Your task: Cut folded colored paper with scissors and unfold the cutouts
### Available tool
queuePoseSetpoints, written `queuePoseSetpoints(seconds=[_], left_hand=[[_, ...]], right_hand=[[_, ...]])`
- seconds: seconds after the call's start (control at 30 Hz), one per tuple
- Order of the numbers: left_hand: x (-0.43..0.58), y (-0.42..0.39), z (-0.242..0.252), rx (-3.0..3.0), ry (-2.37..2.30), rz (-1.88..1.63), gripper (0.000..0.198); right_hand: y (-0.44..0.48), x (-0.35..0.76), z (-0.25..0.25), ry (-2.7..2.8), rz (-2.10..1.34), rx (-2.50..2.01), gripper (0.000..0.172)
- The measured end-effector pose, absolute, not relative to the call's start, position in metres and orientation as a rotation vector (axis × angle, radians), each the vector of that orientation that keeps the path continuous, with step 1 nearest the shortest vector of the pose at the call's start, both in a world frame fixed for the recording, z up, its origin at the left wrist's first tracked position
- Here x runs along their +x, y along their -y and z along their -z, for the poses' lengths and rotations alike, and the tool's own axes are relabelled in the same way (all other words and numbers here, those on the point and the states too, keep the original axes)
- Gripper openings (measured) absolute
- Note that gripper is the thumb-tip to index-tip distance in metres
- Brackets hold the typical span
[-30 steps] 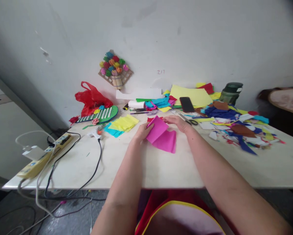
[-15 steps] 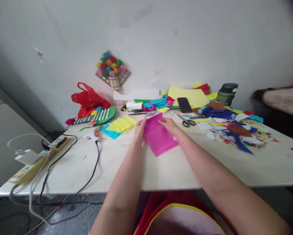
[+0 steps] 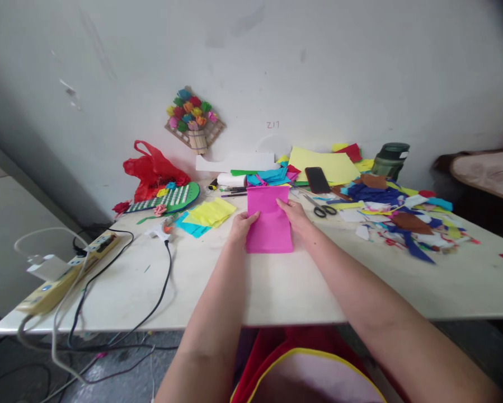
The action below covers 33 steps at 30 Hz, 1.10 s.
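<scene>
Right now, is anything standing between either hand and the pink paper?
Nothing visible stands in the way: the left hand and right hand both hold the pink paper at its side edges. The scissors lie to the right of the right hand, not between it and the paper.

Rectangular magenta paper [image 3: 270, 234], nearly flat

The magenta sheet [image 3: 270, 232] is looking like smooth, matt paper; the tabletop [image 3: 285, 291] is showing a smooth, faintly shiny finish. The red bag [image 3: 156, 168] is gleaming as crinkled plastic; the phone [image 3: 317, 180] is looking glossy.
</scene>
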<state>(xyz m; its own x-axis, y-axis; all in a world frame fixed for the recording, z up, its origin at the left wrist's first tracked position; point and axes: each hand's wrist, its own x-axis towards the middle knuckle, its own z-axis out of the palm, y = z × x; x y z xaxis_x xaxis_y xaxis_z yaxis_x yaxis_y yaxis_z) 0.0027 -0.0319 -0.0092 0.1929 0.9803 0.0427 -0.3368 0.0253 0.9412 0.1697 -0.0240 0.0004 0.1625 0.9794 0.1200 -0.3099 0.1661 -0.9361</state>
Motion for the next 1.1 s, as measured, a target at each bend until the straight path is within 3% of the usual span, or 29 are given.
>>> queuePoseSetpoints(seconds=[0.27, 0.43, 0.7, 0.8, 0.93, 1.1], left_hand=[[0.004, 0.033, 0.007, 1.079, -0.776, -1.227, 0.037], [0.001, 0.029, -0.001, 1.197, -0.868, -1.431, 0.037], [-0.007, 0.033, -0.025, 1.796, -1.561, -1.801, 0.033], [-0.002, 0.039, -0.029, 2.198, -1.741, -1.681, 0.025], [0.013, 0.043, -0.026, 2.686, -1.609, -1.357, 0.020], [0.028, 0.046, -0.018, 2.748, -1.719, -1.112, 0.023]], right_hand=[[0.019, 0.171, 0.000, 0.840, -1.245, -0.883, 0.026], [0.021, 0.172, 0.000, 0.939, -1.231, -0.924, 0.019], [0.024, 0.167, -0.008, 1.012, -1.075, -1.108, 0.009], [0.026, 0.168, -0.012, 1.078, -1.056, -1.061, 0.016], [0.034, 0.164, -0.016, 1.204, -1.338, -0.767, 0.034], [0.040, 0.142, -0.014, 1.285, -1.539, -0.605, 0.042]])
